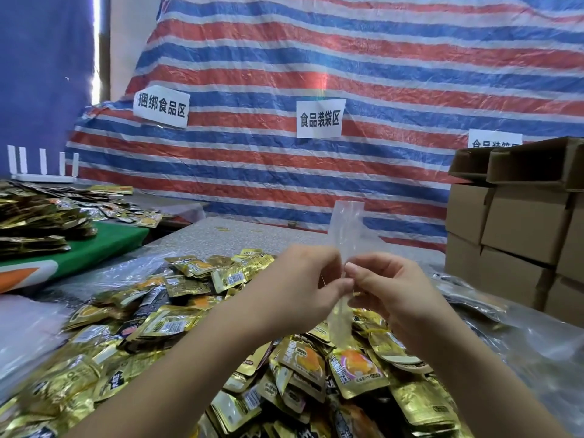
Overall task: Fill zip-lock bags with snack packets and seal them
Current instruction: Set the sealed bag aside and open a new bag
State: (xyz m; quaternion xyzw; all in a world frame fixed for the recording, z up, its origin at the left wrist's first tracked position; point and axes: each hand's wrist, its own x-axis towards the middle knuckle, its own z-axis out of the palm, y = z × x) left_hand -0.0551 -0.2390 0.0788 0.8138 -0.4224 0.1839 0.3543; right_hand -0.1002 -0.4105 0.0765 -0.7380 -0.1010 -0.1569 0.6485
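A clear zip-lock bag (346, 226) stands edge-on in front of me, held up above a big heap of gold snack packets (177, 324). My left hand (303, 286) pinches the bag from the left and my right hand (388, 289) pinches it from the right, fingertips almost meeting at its middle. The bag's lower end (339, 324) hangs down between my hands toward the packets. I see no packets inside it.
Stacked cardboard boxes (518, 235) stand at the right. A second pile of packets (41, 216) lies on a green board (104, 245) at the left. Clear plastic sheeting (537, 346) covers the table's right side. A striped tarp (347, 90) with paper signs hangs behind.
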